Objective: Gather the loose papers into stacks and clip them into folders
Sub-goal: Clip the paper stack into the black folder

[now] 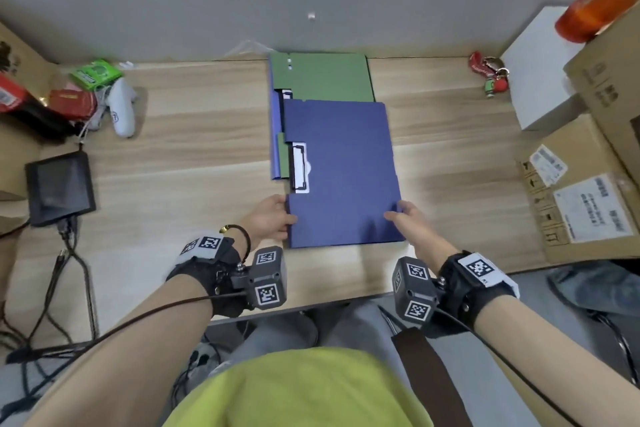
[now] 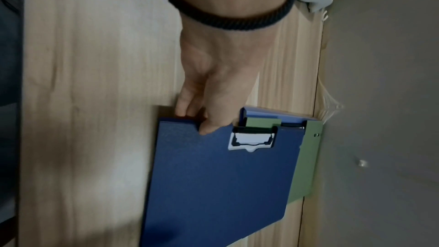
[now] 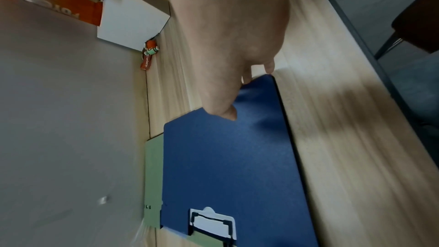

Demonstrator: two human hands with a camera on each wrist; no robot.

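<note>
The person wears a yellow-green shirt (image 1: 304,388) and bare forearms. Each wrist has a black strap (image 1: 467,284) with a black camera box (image 1: 268,277), square code markings and a thin cable. The left wrist has a black cord bracelet (image 1: 244,239).

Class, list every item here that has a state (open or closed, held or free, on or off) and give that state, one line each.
Blue folder: closed, on top of the pile, held at its near corners.
Green folder: closed, lying partly under the blue one.
Clip: shut on white paper.
Left hand: grips the blue folder's near left corner.
Right hand: holds the near right corner.
Small screen: dark.
</note>
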